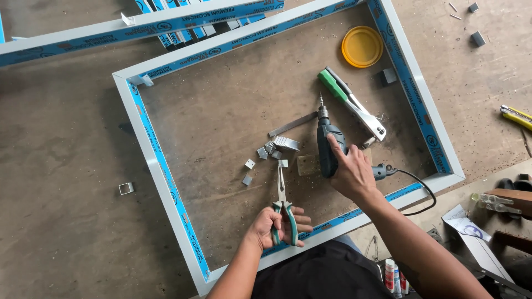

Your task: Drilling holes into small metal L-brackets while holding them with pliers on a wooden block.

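We note a bare brown concrete floor (72, 166), scuffed and stained, under even daylight with soft shadows. Far left lie stacked aluminium profiles (138, 25) in blue film. A yellow round lid (362, 46) rests far right. Near right, wooden offcuts (512, 199) and small tubes (393, 277) are scattered.

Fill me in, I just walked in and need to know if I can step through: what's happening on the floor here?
A person sits at the edge of a pale metal frame with blue protective tape, laid flat on the floor. The left hand grips green-handled long-nose pliers, whose tips touch a small metal piece. The right hand rests on a dark corded drill lying beside them. A rivet tool and a yellow lid lie inside the frame.
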